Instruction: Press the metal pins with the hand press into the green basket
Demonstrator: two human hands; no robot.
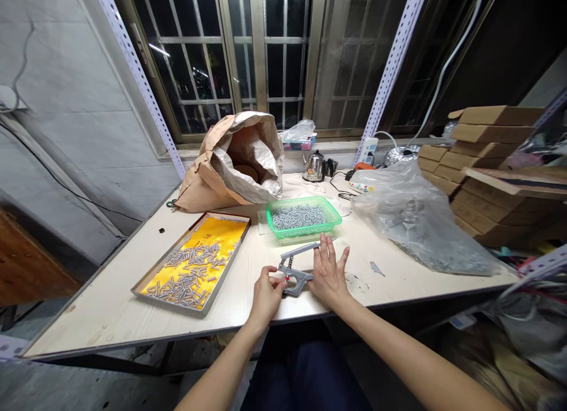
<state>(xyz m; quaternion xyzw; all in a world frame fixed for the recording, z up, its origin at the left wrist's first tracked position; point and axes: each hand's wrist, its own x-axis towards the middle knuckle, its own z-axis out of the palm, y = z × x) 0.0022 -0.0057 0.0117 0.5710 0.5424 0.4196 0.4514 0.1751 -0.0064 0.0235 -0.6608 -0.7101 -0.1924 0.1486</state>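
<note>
A small grey hand press (pixel 296 270) with a lever and spring stands on the pale table (pixel 110 305) near its front edge. My left hand (pixel 266 294) is closed in a pinch at the press's left end, on something too small to name. My right hand (pixel 328 271) lies flat with fingers spread over the press's right side and base. Behind the press sits a green mesh basket (pixel 303 217) full of small metal pieces. To the left lies a yellow-lined tray (pixel 194 261) with several small metal parts scattered in it.
A crumpled paper sack (pixel 234 162) stands at the back left, a kettle (pixel 314 166) at the back centre. A large clear plastic bag (pixel 420 222) of parts lies on the right, beside stacked cardboard boxes (pixel 482 163). Barred windows run behind the table.
</note>
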